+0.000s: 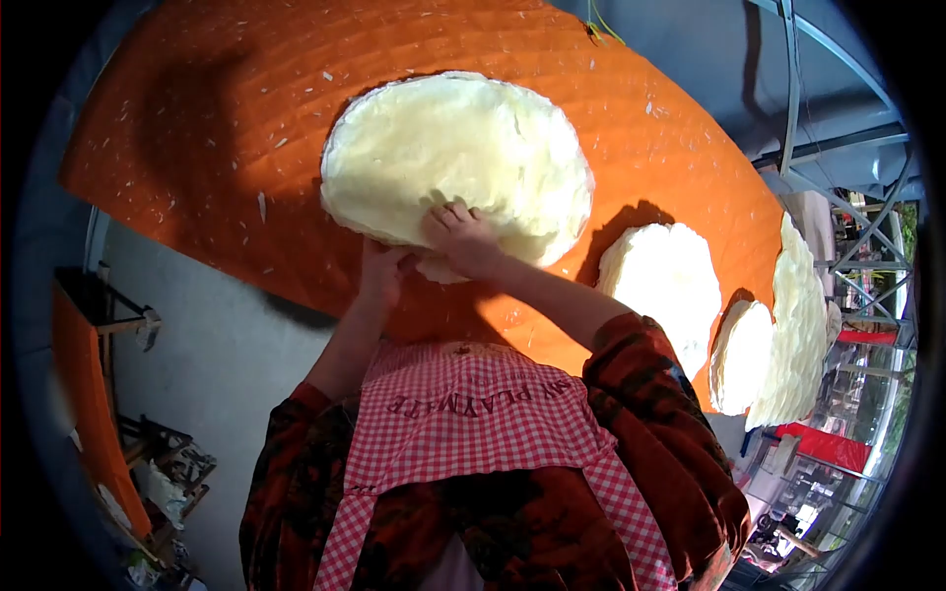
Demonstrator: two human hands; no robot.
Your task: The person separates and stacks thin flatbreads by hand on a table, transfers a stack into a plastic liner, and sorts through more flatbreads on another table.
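A large, roughly round stack of thin pale-yellow sheets (443, 138) lies on the orange table covering (296, 187), its edges uneven and slightly ragged. At the stack's near edge, my left hand (382, 274) is closed on the rim of a pale sheet, and its fingertips are partly hidden. My right hand (461, 236) rests on top of the stack close to that edge, palm down, with bent fingers apart on the surface. Between the two hands, a small flap of sheet hangs out beyond the rim.
To the right are a brightly lit pale stack (662, 286), a smaller stack (741, 357) and a long one (796, 325) at the table's edge. White flakes dot the covering. Metal framework (847, 153) stands at right; an orange-topped stand (89, 394) is at left.
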